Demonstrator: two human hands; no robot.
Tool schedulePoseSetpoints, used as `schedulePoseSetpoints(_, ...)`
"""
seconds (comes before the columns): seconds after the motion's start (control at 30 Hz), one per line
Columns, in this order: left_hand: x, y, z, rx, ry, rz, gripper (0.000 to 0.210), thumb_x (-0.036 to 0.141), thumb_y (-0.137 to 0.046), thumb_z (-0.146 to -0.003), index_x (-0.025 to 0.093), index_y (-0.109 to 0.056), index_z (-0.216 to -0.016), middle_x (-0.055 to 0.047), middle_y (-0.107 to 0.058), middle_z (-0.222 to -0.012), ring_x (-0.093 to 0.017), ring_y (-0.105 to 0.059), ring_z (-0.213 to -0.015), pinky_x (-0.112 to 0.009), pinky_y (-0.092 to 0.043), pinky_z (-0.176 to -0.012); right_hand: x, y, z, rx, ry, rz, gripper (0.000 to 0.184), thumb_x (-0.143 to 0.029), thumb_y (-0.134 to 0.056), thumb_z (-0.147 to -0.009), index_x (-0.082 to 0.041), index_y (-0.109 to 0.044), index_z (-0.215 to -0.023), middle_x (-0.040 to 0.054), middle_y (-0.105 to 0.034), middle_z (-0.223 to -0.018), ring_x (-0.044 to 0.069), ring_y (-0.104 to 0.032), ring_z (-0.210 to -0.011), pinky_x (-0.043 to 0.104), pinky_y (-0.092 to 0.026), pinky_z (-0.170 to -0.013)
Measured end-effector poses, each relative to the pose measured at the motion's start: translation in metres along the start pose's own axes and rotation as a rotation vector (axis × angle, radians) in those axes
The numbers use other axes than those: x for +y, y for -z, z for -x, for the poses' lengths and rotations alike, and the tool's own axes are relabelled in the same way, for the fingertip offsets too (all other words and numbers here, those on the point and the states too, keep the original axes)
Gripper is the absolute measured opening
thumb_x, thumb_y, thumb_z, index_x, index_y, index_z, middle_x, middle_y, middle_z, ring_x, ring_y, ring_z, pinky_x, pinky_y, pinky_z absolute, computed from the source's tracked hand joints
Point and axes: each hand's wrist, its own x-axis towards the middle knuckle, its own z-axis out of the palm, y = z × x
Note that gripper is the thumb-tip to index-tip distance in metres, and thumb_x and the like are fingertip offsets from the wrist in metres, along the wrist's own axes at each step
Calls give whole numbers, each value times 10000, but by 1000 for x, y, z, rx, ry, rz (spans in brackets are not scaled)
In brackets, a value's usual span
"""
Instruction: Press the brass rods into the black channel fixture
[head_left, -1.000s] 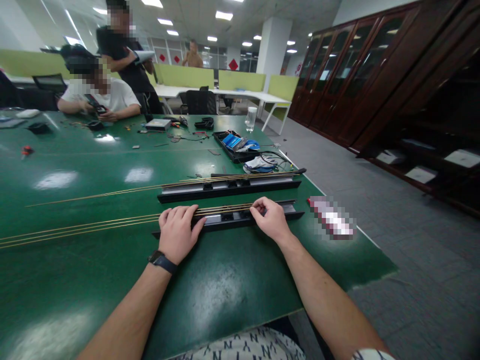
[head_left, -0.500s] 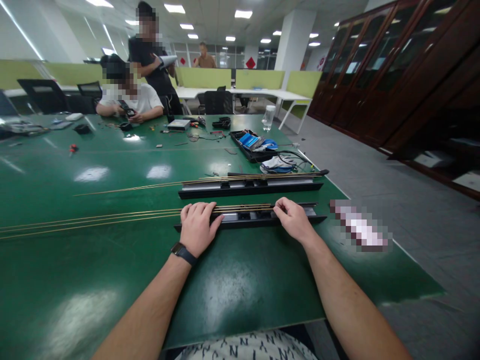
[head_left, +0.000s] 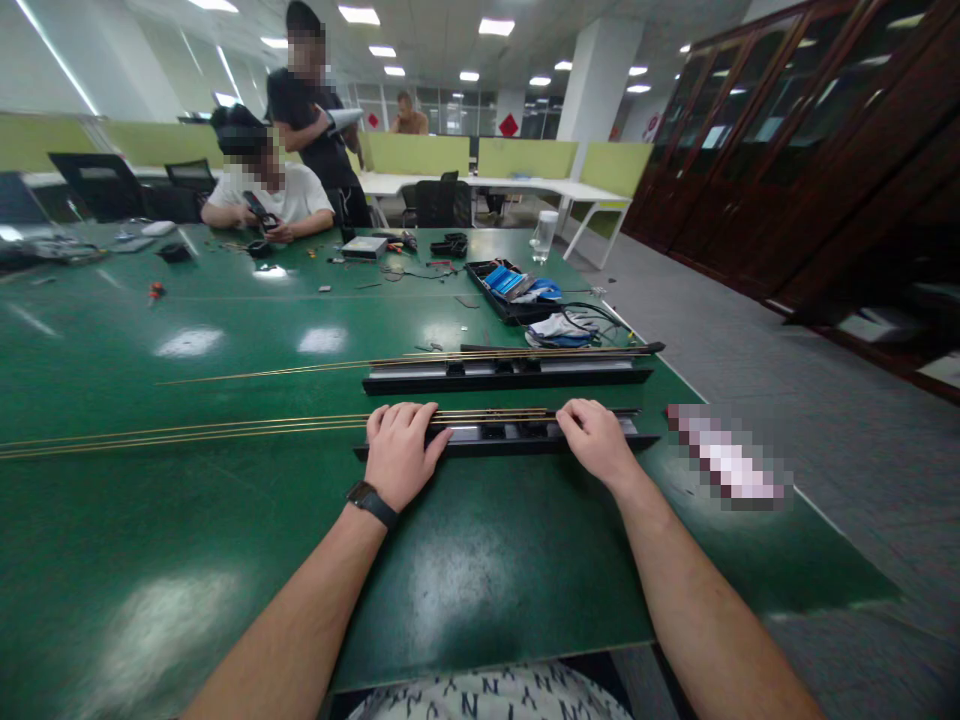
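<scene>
Near the table's front lies a long black rail with a silvery inner channel and dark blocks in it. Thin brass-coloured rods run along it and reach far out to the left. My left hand lies across the rail's left end, fingers curled over its far side and thumb at the near side, pressing over the rods. Toward the rail's right end my right hand is closed in a pinch by the rod ends; its fingertips are partly hidden. Just behind lies a second black rail, also with thin rods along it.
A black tray with blue items stands behind the rails, beside white gloves and cables. A clear cup is near the far right edge. A pixelated object lies right. Two people are across the green table.
The whole view has shifted slightly, so everything appears a little farther right. Both hands keep their places on the rail, and the right fingers look a little more closed.
</scene>
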Motion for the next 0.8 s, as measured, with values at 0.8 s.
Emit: schedulePoseSetpoints(0.8,-1,-2,0,8,-7,-13,375,464,-577,-974,216,-641,-1249,-105,-711,-1157,-293,-605,-1155,-504,-331,-1086,-10,-3,5,-43,67,3,260,-360,-449,-996,-238,-584,-811,39,-686,-859,217,-561,-860,364,-365,-787)
